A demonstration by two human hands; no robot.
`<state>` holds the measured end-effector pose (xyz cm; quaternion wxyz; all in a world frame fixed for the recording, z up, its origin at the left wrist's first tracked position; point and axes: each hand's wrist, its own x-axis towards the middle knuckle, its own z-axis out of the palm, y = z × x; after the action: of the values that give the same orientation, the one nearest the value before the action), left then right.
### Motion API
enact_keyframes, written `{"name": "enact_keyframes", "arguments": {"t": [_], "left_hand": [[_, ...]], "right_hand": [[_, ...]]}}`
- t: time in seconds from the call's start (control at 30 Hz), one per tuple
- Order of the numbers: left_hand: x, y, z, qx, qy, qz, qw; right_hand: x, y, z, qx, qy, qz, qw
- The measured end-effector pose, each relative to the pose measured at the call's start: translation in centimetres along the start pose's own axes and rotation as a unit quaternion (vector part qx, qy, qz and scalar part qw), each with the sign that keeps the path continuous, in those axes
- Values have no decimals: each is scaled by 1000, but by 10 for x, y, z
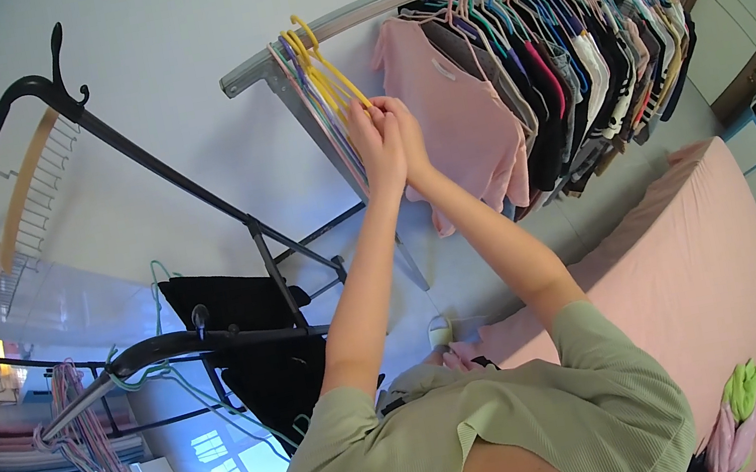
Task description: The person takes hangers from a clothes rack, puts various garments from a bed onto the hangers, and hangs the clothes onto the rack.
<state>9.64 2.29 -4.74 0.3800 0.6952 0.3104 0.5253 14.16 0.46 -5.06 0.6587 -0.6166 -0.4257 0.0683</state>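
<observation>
Both my arms stretch forward to the left end of a metal clothes rail point(368, 7). My left hand point(375, 148) and my right hand point(409, 137) are pressed close together, with fingers curled in. A yellow clothes hanger point(336, 69) slants down into the fingertips of both hands; its hook is up at the rail. Several other hangers in yellow, pink and blue hang just left of it, bare of clothes. Right of my hands a pink top point(452, 112) hangs on the rail. My palms and part of the hanger's lower end are hidden.
A long row of clothes point(588, 78) on coloured hangers fills the rail to the right. At left stands a black metal rack point(153, 164) with a wooden-topped multi-clip hanger point(26, 192) and a bunch of hangers point(90, 438). A pink-covered bed point(678, 274) lies at lower right.
</observation>
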Motion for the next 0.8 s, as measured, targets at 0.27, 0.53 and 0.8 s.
{"name": "enact_keyframes", "arguments": {"t": [0.27, 0.53, 0.8], "left_hand": [[-16, 27, 5, -154, -155, -9, 976], [-62, 55, -1, 59, -51, 194, 978], [-144, 102, -20, 75, -226, 279, 930]], "right_hand": [[-14, -27, -71, 19, 67, -28, 997], [-98, -70, -226, -178, 60, -92, 978], [-213, -118, -351, -62, 93, 72, 991]]}}
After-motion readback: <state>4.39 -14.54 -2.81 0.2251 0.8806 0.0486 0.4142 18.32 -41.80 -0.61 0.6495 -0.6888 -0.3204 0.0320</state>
